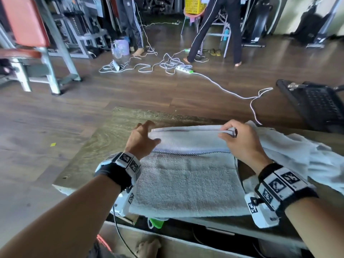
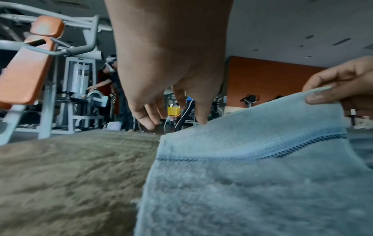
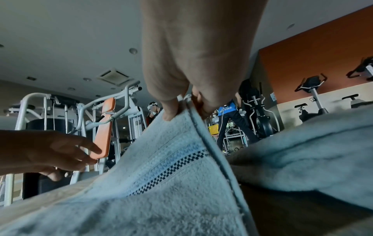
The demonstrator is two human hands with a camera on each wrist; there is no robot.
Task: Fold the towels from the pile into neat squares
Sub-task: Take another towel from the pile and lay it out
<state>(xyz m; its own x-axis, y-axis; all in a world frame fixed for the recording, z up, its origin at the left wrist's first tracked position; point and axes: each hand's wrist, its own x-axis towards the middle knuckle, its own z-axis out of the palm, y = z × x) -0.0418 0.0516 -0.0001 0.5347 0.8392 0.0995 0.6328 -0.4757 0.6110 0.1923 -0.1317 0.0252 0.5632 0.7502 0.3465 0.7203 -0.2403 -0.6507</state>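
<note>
A pale blue-white towel (image 1: pixel 186 183) with a dark checked stripe lies on the wooden table (image 1: pixel 96 146), its far edge raised off the surface. My right hand (image 1: pixel 226 132) pinches the far right corner of the towel (image 3: pixel 161 175) between thumb and fingers and holds it up. My left hand (image 1: pixel 149 133) hovers at the far left corner with fingers spread and loose. In the left wrist view one fingertip (image 2: pixel 201 119) touches the towel's (image 2: pixel 252 175) edge and nothing is gripped. The pile of crumpled towels (image 1: pixel 297 155) lies just right of my right hand.
The table's far edge is close behind the towel. Beyond it, white cables and a power strip (image 1: pixel 184 69) trail over the wooden floor. A gym machine (image 1: pixel 37 43) stands at far left, two people (image 1: pixel 214 28) at the back, and black equipment (image 1: pixel 316 105) at right.
</note>
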